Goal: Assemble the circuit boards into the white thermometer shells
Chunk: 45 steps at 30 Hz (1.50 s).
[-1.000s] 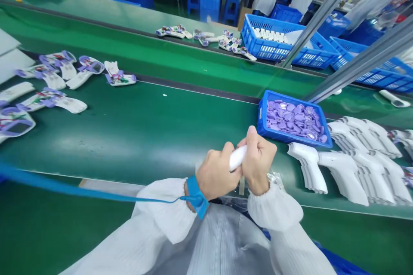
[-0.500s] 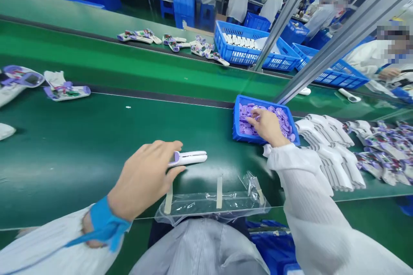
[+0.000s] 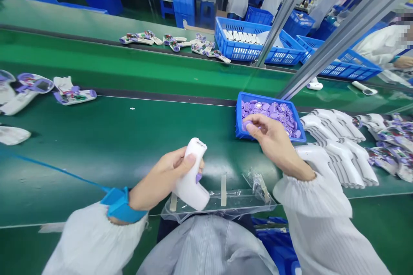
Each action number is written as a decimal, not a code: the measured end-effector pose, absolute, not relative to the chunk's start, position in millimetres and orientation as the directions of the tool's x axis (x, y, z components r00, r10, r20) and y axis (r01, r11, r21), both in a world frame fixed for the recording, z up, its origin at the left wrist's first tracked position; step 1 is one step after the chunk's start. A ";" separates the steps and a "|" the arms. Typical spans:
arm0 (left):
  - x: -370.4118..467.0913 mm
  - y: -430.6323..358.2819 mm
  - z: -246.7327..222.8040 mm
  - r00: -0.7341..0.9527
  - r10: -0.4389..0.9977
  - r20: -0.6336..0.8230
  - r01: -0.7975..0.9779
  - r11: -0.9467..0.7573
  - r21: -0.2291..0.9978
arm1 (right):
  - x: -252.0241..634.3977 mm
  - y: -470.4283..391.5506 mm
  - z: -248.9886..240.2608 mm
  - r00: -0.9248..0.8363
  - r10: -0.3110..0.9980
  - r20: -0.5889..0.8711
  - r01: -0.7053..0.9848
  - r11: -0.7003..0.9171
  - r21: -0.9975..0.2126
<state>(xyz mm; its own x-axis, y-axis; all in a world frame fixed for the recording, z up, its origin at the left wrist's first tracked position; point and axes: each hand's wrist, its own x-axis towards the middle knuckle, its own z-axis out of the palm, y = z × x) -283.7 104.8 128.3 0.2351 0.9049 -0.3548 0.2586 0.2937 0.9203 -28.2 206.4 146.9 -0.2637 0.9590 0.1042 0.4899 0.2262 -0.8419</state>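
My left hand is closed around a white handheld housing, lifted over the near edge of the green work surface. A bit of purple shows on the housing under my fingers. My right hand pinches a small purple piece between thumb and fingers at the front rim of a blue bin. Many purple pieces lie in that bin.
Stacked white housings and purple-and-white assemblies lie at the right. More assemblies are at the far left. A plastic bag is taped at the near edge. A metal post slants behind the bin. People in white work beyond.
My left hand has taken hold of the white housing, raised it and turned it. My right hand has drawn back from inside the bin to its front rim with a purple piece.
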 end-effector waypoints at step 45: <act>-259.0 103.5 68.9 -0.252 0.807 0.534 0.849 -0.081 0.523 | -95.2 82.0 90.8 -0.387 0.919 0.074 0.478 0.269 -0.836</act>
<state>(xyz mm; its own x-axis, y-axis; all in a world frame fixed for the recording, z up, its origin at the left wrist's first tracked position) -259.0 103.5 68.9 -0.2521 0.8068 0.5343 0.8487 -0.0810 0.5227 -95.2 82.0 90.8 -0.3873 0.9190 0.0736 0.4783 0.2686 -0.8361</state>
